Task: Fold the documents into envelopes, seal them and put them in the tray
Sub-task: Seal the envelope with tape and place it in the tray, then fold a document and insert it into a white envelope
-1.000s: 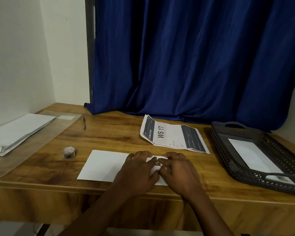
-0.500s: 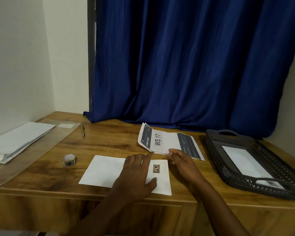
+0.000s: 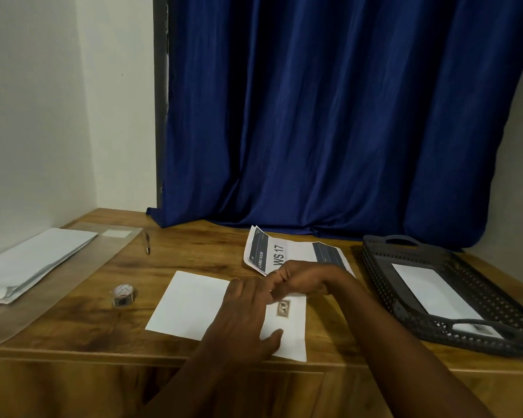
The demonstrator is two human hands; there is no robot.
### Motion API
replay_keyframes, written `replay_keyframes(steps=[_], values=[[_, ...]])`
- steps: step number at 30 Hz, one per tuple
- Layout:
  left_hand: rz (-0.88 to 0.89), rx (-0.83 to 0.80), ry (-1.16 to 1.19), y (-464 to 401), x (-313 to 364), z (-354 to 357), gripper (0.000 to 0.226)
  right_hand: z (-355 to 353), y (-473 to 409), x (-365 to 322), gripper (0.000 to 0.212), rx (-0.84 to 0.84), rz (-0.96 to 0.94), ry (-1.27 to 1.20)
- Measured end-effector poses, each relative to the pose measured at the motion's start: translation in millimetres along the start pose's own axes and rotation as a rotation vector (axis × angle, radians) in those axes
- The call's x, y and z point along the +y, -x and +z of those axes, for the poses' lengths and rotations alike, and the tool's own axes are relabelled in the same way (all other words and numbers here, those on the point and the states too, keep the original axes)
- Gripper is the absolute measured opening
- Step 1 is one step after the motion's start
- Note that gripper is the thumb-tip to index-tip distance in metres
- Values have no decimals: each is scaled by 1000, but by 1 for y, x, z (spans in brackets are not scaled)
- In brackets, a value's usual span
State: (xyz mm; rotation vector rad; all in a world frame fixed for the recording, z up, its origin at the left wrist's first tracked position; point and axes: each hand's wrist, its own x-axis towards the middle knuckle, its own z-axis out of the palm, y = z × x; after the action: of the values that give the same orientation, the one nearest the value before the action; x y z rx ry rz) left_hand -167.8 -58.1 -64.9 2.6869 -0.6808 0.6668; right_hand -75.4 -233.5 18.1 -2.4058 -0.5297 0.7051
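A white envelope (image 3: 194, 303) lies flat near the table's front edge, with a small brown sticker seal (image 3: 283, 308) on its right part. My left hand (image 3: 245, 315) rests on the envelope with fingers stretched out and the thumb spread toward me. Just beyond it, my right hand (image 3: 302, 277) sits at the envelope's far edge with curled fingers that seem to pinch that edge. A printed document (image 3: 272, 251) marked "WS 17" lies behind my hands. The dark tray (image 3: 384, 285) stands at the right and holds one white envelope (image 3: 429, 291).
A roll of stickers (image 3: 123, 294) sits left of the envelope. Further left, a stack of white envelopes (image 3: 34, 260) lies on a clear plastic sheet (image 3: 58, 297). A pen (image 3: 147, 245) lies behind it. A blue curtain (image 3: 329, 116) hangs at the table's back.
Both hands were pressing together on the sticker seal. My right hand has come off it and moved to the envelope's far edge, and the seal now shows. My left hand stays on the envelope.
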Motion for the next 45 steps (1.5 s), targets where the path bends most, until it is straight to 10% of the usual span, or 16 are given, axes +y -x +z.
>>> replay_keyframes(steps=[5, 15, 25, 34, 45], values=[[-9, 23, 18, 0, 1, 2, 87, 3, -13, 11, 42, -55, 48, 9], [-42, 117, 162, -5, -2, 4, 101, -44, 107, 64, 21, 492, -40, -309], [-26, -444, 51, -48, 51, 36, 75, -91, 215, 170, 13, 1244, 237, -451], [-37, -421, 64, -43, 46, 36, 70, -108, 214, 210, 23, 914, 933, -174], [-34, -403, 73, -43, 45, 38, 70, -99, 209, 244, 81, 806, 945, 95]])
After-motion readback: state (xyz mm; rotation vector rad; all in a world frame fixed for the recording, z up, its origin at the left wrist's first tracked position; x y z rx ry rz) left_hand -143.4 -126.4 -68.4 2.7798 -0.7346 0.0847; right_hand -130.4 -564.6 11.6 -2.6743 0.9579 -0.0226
